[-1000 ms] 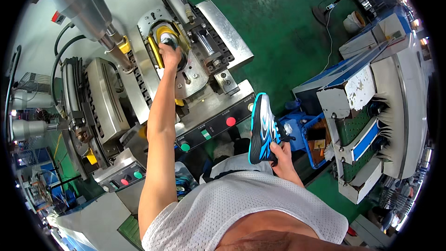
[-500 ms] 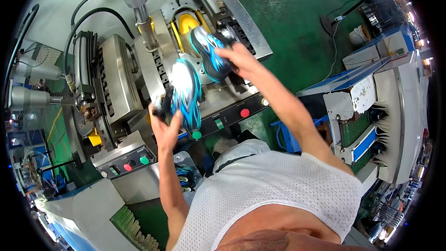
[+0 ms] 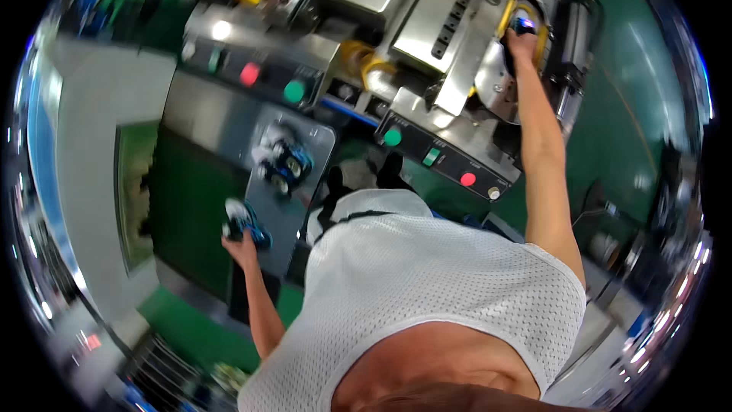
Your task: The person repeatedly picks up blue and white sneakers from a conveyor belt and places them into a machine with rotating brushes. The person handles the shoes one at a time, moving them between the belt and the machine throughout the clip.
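Grey tray [image 3: 316,145]: shoe [image 3: 284,162]; left hand [image 3: 238,243] grips another shoe [image 3: 245,221]

White mesh sleeveless top, apparently dark-trimmed

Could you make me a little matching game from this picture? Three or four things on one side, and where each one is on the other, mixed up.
Things:
1. left hand
2. right hand
3. pair of blue shoes
4. green round button

Places:
A. lying on the grey metal plate
B. on the machine's control panel, beside a red button
C. holding a blue shoe at the plate's lower edge
D. reaching up into the yellow-rimmed press opening

Pairs: 1-C, 2-D, 3-A, 4-B
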{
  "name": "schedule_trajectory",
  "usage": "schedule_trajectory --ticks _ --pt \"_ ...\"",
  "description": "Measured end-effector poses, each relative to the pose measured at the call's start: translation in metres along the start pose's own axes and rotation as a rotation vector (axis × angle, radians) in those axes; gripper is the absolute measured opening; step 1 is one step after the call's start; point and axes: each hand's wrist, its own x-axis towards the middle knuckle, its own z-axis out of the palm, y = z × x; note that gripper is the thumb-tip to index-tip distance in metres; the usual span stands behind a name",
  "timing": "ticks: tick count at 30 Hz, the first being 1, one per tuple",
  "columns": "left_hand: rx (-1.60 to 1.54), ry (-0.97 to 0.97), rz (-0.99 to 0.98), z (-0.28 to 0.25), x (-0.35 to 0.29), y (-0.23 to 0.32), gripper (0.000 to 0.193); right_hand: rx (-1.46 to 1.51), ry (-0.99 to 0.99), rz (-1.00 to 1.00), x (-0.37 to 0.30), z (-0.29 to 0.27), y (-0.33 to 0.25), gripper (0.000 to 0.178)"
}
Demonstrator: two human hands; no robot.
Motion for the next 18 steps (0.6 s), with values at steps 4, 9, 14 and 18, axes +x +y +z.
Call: schedule_trajectory --ticks 4,9,14,18 --pt "-0.165 0.122 -0.057 0.047 0.021 -0.092 0.065 0.188 -0.305 0.036 -0.03 -0.014 -0.057 0.074" --pt "0.048 0.041 0.032 0.118 0.012 -0.082 0.063 0.662 -0.113 -0.457 -0.272 -0.119 -0.182 0.069" --pt "-0.001 -0.085 0.045 0.126 0.007 -0.084 0.086 0.076 -0.416 -0.949 -0.455 -0.072 -0.172 0.082" --pt "-0.2 -0.563 0.045 0.072 0.033 -0.098 0.089 -0.332 -0.476 -0.938 -0.473 -0.032 -0.169 0.092"
